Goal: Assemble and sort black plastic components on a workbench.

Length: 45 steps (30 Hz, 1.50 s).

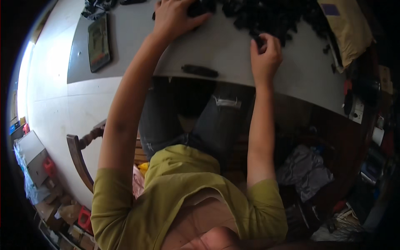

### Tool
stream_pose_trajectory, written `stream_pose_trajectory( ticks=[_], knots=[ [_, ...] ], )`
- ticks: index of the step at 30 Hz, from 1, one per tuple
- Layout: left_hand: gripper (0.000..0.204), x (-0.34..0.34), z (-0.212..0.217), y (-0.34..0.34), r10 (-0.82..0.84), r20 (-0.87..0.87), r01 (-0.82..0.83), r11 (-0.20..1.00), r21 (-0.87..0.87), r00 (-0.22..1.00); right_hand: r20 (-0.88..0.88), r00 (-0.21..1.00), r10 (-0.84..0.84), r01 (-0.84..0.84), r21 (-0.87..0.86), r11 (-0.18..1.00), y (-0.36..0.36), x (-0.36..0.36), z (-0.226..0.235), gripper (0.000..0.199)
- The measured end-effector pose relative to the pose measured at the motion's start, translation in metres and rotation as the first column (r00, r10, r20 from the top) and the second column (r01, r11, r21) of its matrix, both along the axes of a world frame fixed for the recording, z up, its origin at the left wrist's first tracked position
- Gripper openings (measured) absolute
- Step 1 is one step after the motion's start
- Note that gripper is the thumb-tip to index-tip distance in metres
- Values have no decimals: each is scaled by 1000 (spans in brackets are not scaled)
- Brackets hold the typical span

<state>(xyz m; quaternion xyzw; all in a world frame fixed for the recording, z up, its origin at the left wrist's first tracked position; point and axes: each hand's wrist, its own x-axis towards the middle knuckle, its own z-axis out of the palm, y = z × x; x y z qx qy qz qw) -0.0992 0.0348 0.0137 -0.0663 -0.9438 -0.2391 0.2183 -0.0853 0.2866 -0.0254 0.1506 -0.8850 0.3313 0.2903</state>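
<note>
Clutter is your risk: your right hand (pixel 266 54) pinches one small black part (pixel 259 41) at the near edge of the black pile (pixel 271 16), and your left hand (pixel 175 18) lies spread on the pile's left end, so a sweep could knock the lone black piece (pixel 200 71) off the counter (pixel 233 50).

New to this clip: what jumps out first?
Two bare arms reach up over a grey table. The left hand presses on a heap of small black parts at the far edge, and the right hand pinches one black piece beside that heap. A lone black bar lies near the table's front edge, and a dark tablet sits far left.
</note>
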Motion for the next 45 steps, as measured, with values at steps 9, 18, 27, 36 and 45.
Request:
stream_pose_trajectory(
  ticks=[9, 18, 27, 36, 45],
  knots=[
    [68, 11, -14, 40, -82, 25, 84, 993, -78, 996, 34, 980, 196, -186, -195, 963, -2, 23, -4, 9],
    [30, 56, -27, -11, -74, -169, 139, 901, 411, 983, 273, 903, 332, -186, -448, 874, 2, 22, -5, 21],
    [27, 75, -27, 12, -181, 128, 141, 952, 271, 975, 286, 920, 268, -233, -149, 961, -8, 23, 2, 20],
    [31, 91, -42, 8, -431, 102, 196, 593, 781, 896, 375, 807, 457, -307, -395, 866, -35, 45, 4, 19],
    [22, 89, -38, -1, -435, 58, 367, 818, 443, 899, 393, 788, 473, -447, -163, 880, -29, 44, 18, 21]
  ],
)
